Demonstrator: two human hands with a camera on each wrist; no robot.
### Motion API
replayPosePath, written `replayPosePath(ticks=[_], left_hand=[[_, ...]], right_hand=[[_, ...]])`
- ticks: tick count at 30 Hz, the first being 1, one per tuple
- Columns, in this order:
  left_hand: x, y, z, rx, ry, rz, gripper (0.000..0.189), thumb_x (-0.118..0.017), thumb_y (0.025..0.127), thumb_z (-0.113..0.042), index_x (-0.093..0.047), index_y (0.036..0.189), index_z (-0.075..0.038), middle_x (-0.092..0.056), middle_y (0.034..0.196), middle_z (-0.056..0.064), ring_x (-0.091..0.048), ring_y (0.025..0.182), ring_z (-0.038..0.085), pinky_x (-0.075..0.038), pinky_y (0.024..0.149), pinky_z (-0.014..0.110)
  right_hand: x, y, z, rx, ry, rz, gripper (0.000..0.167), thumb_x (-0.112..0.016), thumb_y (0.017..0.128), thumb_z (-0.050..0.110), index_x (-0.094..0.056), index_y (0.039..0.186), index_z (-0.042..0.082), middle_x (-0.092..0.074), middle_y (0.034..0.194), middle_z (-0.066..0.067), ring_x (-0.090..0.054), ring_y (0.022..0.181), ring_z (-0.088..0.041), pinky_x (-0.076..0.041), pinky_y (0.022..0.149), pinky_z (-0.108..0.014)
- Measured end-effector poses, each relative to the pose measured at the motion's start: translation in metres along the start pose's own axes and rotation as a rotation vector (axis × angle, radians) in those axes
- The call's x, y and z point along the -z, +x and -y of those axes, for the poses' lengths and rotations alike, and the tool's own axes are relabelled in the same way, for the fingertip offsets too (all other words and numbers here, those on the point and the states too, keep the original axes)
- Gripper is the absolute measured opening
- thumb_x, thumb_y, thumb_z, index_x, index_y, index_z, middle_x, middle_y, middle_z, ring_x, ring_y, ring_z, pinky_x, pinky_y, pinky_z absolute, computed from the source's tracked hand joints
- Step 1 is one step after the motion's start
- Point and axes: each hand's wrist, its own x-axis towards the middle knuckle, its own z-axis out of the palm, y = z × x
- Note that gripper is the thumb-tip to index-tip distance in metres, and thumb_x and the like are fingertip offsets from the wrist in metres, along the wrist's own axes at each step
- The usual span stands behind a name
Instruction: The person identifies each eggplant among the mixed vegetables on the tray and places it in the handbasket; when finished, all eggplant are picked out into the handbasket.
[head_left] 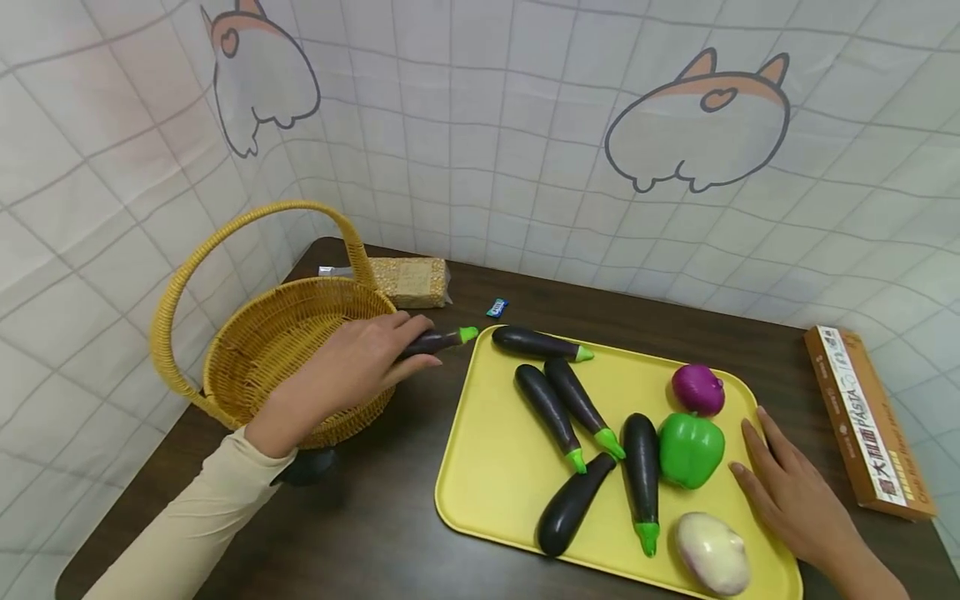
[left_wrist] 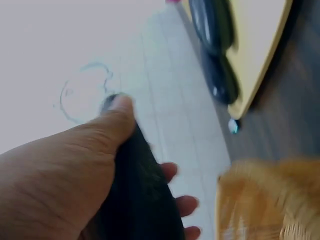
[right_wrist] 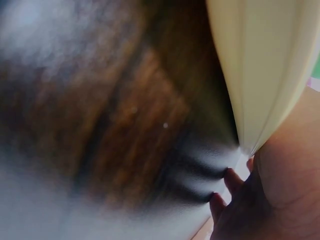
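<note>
Over the right rim of the yellow wicker basket (head_left: pixel 247 333), my left hand (head_left: pixel 352 358) grips a dark purple eggplant (head_left: pixel 438 342). Its bright green stem end points right, toward the tray. In the left wrist view the thumb lies along the eggplant (left_wrist: pixel 142 195) and fingertips show on its far side. My right hand (head_left: pixel 795 492) rests at the right rim of the yellow tray (head_left: pixel 480 508), fingers extended. Several more eggplants (head_left: pixel 640 458) lie on that tray, with a purple onion (head_left: pixel 697 389), a green bell pepper (head_left: pixel 692 450) and a pale, purple-tinged round vegetable (head_left: pixel 711 552).
Behind the basket lies a clear bag of yellowish grains or beans (head_left: pixel 411 282). A small blue wrapped packet (head_left: pixel 497 307) sits behind the tray. The pasta box (head_left: pixel 870 421) lies at the far right. A white grid-patterned curtain (head_left: pixel 480 150) hangs behind the dark table (head_left: pixel 360 525).
</note>
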Motion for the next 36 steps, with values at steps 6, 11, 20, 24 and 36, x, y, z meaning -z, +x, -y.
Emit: replayPosePath(ticks=[6,11,20,24,36], left_hand=[[0.012,-0.004,0.025,0.123,0.06,0.04,0.042,-0.072,0.103,-0.039,-0.064,0.127,-0.005,-0.062,0.094,0.011,-0.063,0.078,0.03,-0.053,0.069,0.048],[0.015,-0.009,0.034,0.193,0.122,0.081,0.036,-0.071,0.104,-0.031,-0.059,0.117,0.0,-0.06,0.096,0.016,-0.063,0.087,0.037,-0.052,0.072,0.051],[0.024,-0.012,0.051,0.378,0.134,0.155,0.033,-0.069,0.104,-0.017,-0.053,0.114,0.01,-0.062,0.089,0.022,-0.066,0.074,0.039,-0.053,0.057,0.052],[0.023,-0.01,0.062,0.455,0.127,0.224,0.037,-0.068,0.105,-0.017,-0.053,0.119,0.013,-0.063,0.095,0.027,-0.065,0.078,0.043,-0.053,0.061,0.055],[0.008,-0.011,0.091,0.686,0.161,0.453,0.054,-0.057,0.109,-0.014,-0.04,0.151,0.015,-0.055,0.122,0.042,-0.054,0.11,0.061,-0.046,0.088,0.068]], right_hand=[[0.002,0.002,0.001,-0.012,-0.012,0.008,0.069,-0.054,0.112,0.027,-0.022,0.167,0.001,-0.007,0.175,-0.018,-0.035,0.137,-0.063,-0.017,0.117,-0.07],[0.0,0.002,0.003,-0.023,-0.013,0.02,0.069,-0.054,0.112,0.028,-0.022,0.167,0.002,-0.006,0.175,-0.017,-0.036,0.137,-0.062,-0.021,0.114,-0.073],[0.001,0.002,0.004,-0.03,-0.018,0.024,0.068,-0.054,0.112,0.029,-0.023,0.167,0.001,-0.007,0.175,-0.017,-0.035,0.137,-0.062,-0.024,0.11,-0.076],[0.0,0.002,0.002,-0.032,-0.022,0.025,0.068,-0.053,0.113,0.029,-0.022,0.167,0.001,-0.006,0.175,-0.017,-0.035,0.137,-0.062,-0.023,0.11,-0.076],[-0.003,0.001,0.0,-0.032,-0.022,0.025,0.068,-0.054,0.112,0.029,-0.023,0.166,0.0,-0.005,0.175,-0.017,-0.037,0.133,-0.064,-0.028,0.102,-0.079]])
